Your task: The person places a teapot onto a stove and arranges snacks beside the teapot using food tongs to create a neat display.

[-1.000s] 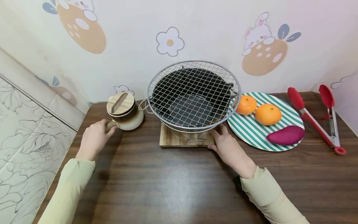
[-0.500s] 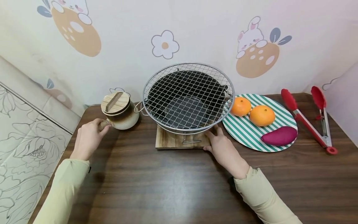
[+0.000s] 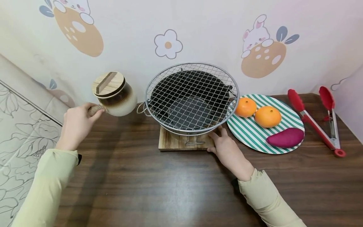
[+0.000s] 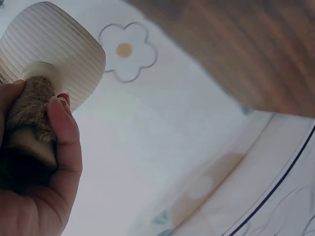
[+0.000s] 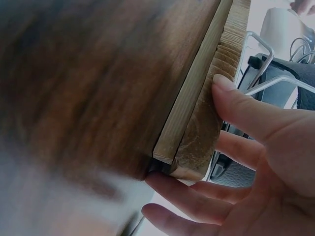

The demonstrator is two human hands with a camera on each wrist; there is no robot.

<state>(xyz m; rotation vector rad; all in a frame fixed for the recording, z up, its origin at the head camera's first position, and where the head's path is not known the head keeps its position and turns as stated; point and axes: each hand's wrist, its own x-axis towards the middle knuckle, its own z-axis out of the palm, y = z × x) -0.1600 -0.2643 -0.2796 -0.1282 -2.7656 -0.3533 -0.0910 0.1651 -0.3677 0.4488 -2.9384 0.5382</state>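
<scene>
In the head view my left hand grips the cord-wrapped side handle of a cream and brown ceramic pot with a wooden lid. The pot hangs above the table, tilted a little. From below, the left wrist view shows its ribbed pale body and my fingers curled round the handle. My right hand holds the front right corner of a wooden board, thumb on the front edge and fingers along the side. On that board stands a round black grill under a wire mesh.
Right of the grill, a green-and-white striped plate bears two oranges and a purple sweet potato. Red-tipped tongs lie spread at the far right. A wall stands close behind the brown table.
My left hand has raised the pot off the table and moved it slightly left. The right hand keeps its place at the board. The head view has shifted a little.
</scene>
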